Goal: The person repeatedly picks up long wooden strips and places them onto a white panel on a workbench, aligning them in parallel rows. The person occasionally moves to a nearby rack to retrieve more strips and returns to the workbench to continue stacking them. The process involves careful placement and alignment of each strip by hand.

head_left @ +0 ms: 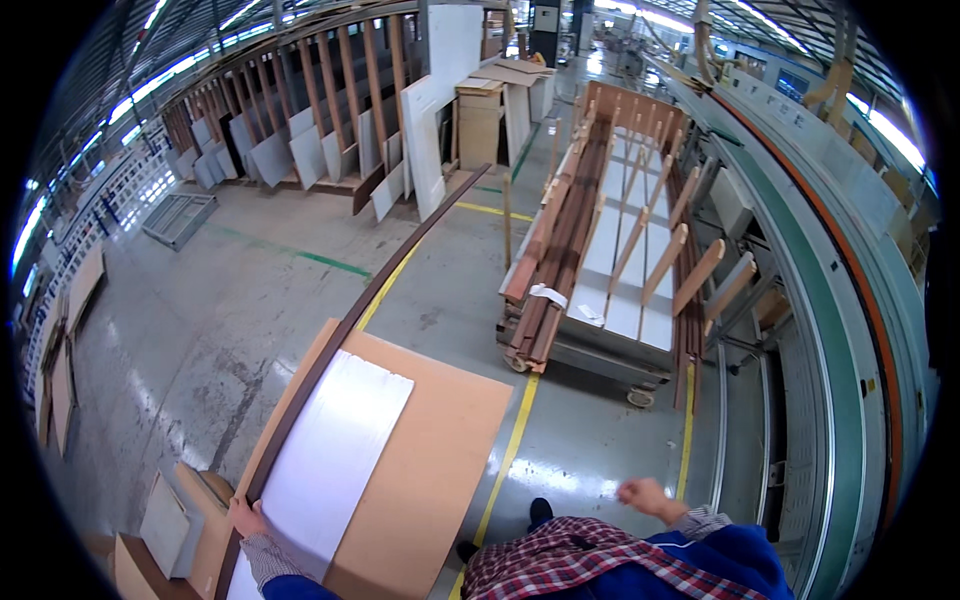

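My left hand (247,516) grips a long dark brown strip (350,322) near its close end. The strip slants away across the far left side of a tan board (440,420) and reaches well beyond it over the floor. Beside the strip, a white sheet (335,425) lies on the board. Away from the board, my right hand (646,497) hangs in the air over the floor, fingers loosely curled, with nothing visible in it.
Ahead to the right stands a wheeled cart (620,360) with upright wooden posts, brown strips (555,270) and white panels (625,250). A long machine (850,350) runs along the right. Panels lean in a rack (330,100) at the back left. Boards (165,525) stand at lower left.
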